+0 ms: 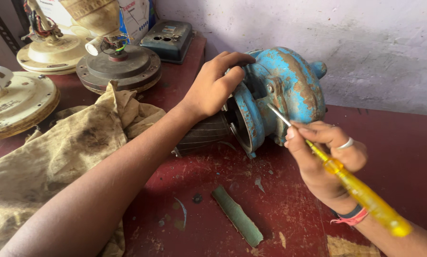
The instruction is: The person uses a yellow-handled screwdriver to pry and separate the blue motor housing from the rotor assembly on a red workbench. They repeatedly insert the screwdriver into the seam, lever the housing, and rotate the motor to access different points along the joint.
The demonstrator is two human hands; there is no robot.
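Observation:
A rusty blue pump housing (289,88) lies on its side on a dark red bench (404,152), joined to a dark ribbed motor body (201,135). My left hand (213,85) grips the top edge of the blue housing. My right hand (325,159) holds a screwdriver with a yellow handle (361,192); its metal tip rests against a bolt on the housing's flange. A ring and a wristband are on my right hand.
A dirty tan cloth (66,152) lies at the left under my forearm. Behind it stand ceiling fan motors (118,64) and a cream fan body (13,102). A grey-blue box (169,40) sits by the wall. A green strip (237,216) lies near the front.

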